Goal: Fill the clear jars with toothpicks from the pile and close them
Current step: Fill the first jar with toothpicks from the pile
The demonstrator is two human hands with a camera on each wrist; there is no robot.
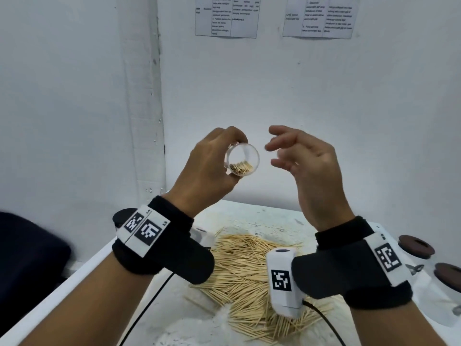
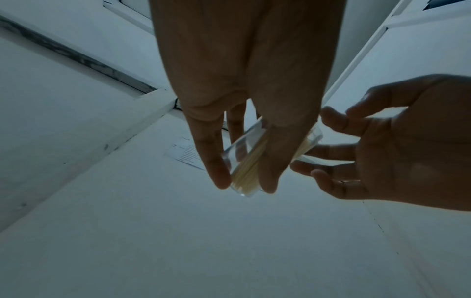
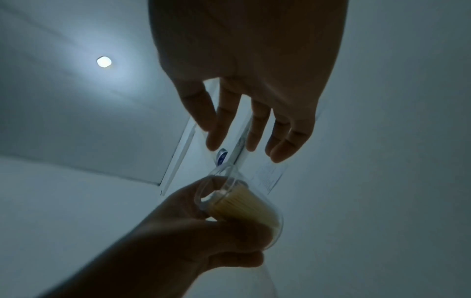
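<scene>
The small clear plastic jar, lidless and holding a modest bundle of pale wooden toothpicks, is raised above the white table's far edge, tipped with its mouth toward the camera. The left hand grips it by the side wall; the right hand hovers just beside it, fingers loosely spread and holding nothing. Filling seems in hand: the jar looks far from full, so next likely comes another pinch from the loose toothpick pile mid-table below.

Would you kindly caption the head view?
Left hand holds a part-filled clear jar; right hand open beside it.
</scene>
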